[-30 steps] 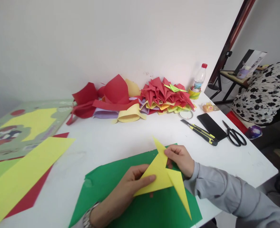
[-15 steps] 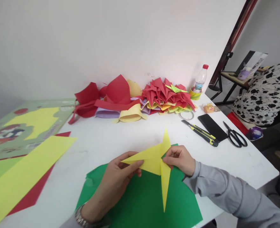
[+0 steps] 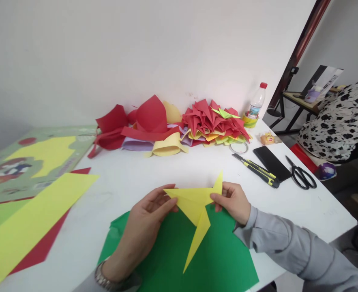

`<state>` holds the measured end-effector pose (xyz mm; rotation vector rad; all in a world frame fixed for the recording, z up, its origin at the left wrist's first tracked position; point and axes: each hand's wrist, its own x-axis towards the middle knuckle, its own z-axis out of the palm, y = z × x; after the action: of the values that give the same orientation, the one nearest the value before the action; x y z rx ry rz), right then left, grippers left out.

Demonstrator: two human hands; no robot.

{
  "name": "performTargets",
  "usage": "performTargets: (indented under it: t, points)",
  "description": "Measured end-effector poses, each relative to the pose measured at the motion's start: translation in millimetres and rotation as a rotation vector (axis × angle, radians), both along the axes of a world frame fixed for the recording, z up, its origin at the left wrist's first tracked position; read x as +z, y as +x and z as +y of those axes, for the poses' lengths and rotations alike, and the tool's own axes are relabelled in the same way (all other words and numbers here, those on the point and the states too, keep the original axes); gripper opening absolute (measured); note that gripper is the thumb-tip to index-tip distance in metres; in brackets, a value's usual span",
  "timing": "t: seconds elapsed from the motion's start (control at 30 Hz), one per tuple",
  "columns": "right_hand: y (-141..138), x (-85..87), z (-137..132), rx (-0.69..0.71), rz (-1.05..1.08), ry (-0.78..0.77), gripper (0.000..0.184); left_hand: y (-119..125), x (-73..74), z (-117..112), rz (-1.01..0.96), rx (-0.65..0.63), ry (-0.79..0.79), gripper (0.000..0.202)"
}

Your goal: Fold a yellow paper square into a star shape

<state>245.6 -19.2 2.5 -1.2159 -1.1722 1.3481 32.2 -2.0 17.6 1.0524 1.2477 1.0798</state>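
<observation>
A folded yellow paper figure (image 3: 194, 200) with several pointed arms is held up between both hands. My left hand (image 3: 148, 221) pinches its left point between thumb and fingers. My right hand (image 3: 232, 200) grips the upper right part, thumb in front and fingers mostly behind the paper. One narrow point hangs down to the lower left, and another sticks up beside my right fingers. Below the figure, a green paper sheet (image 3: 191, 259) lies on the white table (image 3: 106, 174), partly covered by my left hand and forearm.
Yellow strips (image 3: 41, 227) and red paper lie left, by a green printed board (image 3: 60, 162). Along the wall are folded paper hats (image 3: 151, 115) and red folded pieces (image 3: 209, 119). A utility knife (image 3: 256, 170), black slab (image 3: 271, 162), scissors (image 3: 300, 172) and bottle (image 3: 256, 101) sit right.
The yellow figure has turned clockwise, its lower point swinging left and its upper point tilting right. My right hand has shifted its grip from the figure's middle to its upper right part.
</observation>
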Motion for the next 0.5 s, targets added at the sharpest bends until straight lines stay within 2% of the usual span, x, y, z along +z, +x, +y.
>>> performTargets:
  t: [0.13, 0.33, 0.43, 0.5]
  points:
    - [0.1, 0.7, 1.2, -0.035, -0.02, -0.005, 0.053, 2.7, -2.9, -5.2, 0.141, 0.004, 0.143, 0.055]
    - [0.4, -4.2, 2.2, -0.033, 0.003, 0.01, 0.05, -1.6, -14.8, -5.1, 0.226, -0.009, 0.266, 0.062]
    - [-0.1, -7.1, 1.9, -0.021, -0.004, 0.013, 0.045, -5.5, -16.5, -6.6, 0.465, 0.048, 0.554, 0.049]
    - [-1.0, -8.3, 0.9, 0.011, -0.001, 0.01, 0.041, -5.9, -14.4, -10.5, 0.627, -0.008, 0.796, 0.035]
